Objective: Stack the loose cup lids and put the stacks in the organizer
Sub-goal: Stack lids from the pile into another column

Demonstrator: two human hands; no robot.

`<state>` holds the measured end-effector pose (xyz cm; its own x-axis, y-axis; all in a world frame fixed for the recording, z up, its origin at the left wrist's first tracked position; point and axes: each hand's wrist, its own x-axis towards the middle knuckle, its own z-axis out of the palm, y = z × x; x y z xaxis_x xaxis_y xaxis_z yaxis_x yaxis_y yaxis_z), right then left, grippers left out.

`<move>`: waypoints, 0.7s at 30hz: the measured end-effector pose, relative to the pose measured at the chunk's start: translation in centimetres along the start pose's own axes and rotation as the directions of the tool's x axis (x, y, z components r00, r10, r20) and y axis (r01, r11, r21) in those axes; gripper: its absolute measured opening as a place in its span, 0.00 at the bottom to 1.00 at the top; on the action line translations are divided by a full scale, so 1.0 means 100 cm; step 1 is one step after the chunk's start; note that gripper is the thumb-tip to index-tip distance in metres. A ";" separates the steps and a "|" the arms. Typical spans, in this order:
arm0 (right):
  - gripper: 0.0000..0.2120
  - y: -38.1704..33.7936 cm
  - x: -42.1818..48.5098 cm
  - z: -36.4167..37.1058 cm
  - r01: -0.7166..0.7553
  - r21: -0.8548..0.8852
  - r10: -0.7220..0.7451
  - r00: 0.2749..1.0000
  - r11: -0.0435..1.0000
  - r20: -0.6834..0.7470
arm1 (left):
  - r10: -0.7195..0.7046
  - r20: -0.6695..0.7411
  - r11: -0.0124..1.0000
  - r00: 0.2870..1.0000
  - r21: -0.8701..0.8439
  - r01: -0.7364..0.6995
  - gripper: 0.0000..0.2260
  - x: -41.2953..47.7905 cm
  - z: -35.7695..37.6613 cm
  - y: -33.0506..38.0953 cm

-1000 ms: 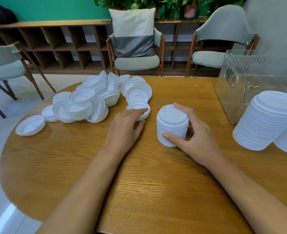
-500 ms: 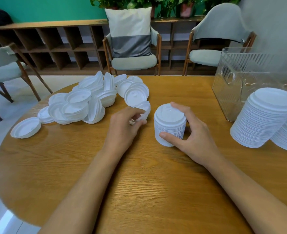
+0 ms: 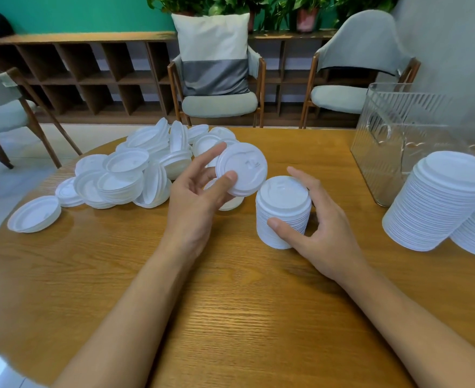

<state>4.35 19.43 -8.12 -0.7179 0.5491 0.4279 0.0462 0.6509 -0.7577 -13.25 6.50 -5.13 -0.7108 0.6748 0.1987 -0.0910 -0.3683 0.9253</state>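
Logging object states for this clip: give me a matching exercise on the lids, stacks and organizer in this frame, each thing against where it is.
1 lone lid
2 short stack
3 organizer
4 tilted lid

A held in the left hand
B gripped by the right hand
C behind the tall stacks
D apart, left of the loose pile

Pairs: 1-D, 2-B, 3-C, 4-A
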 end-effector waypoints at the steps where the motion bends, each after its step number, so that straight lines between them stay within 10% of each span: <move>1: 0.38 0.001 0.000 0.000 -0.001 0.007 0.001 1.000 1.000 0.002 | -0.023 0.006 0.999 1.000 -0.049 0.023 0.22 0.000 0.001 0.000; 5: 0.41 0.002 0.000 0.000 -0.002 0.018 0.001 1.000 1.000 0.016 | -0.073 0.059 0.991 0.996 -0.107 0.079 0.22 -0.001 0.002 0.000; 14: 0.39 0.001 -0.001 0.000 0.042 -0.024 -0.042 0.999 0.999 0.016 | 0.108 0.131 0.840 0.985 0.518 -0.161 0.16 -0.011 0.014 -0.016; 21: 0.37 0.001 -0.001 0.000 0.035 -0.007 -0.034 0.999 0.999 0.028 | -0.068 0.305 0.918 0.950 0.393 -0.060 0.25 -0.009 0.009 -0.007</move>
<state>4.43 19.50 -8.23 -0.7380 0.5117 0.4399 0.0261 0.6731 -0.7391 -11.93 6.73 -5.66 -0.4565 0.8611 0.2241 0.2330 -0.1274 0.9641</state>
